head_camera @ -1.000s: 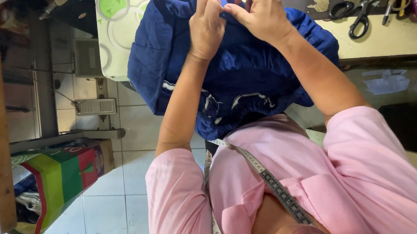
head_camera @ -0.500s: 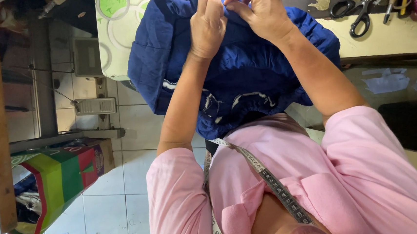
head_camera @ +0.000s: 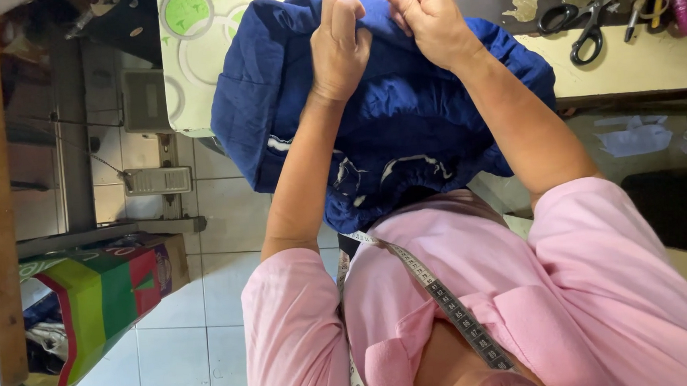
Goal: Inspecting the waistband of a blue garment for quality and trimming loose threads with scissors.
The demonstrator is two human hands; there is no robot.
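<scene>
- My left hand (head_camera: 339,50) is fisted on the blue garment (head_camera: 387,125), bunching its upper fold at the table edge (head_camera: 633,76).
- My right hand (head_camera: 428,18) pinches the same fold beside it; I judge I'm working a seam, needing a steady grip.
- Scissors (head_camera: 581,23) lie nearby; a tape measure (head_camera: 448,306) hangs below.

- Blue garment (head_camera: 403,124) fills the table edge (head_camera: 633,76) under both hands
- Scissors (head_camera: 585,23) and tools clutter the table right of it
- Bare table between them
</scene>
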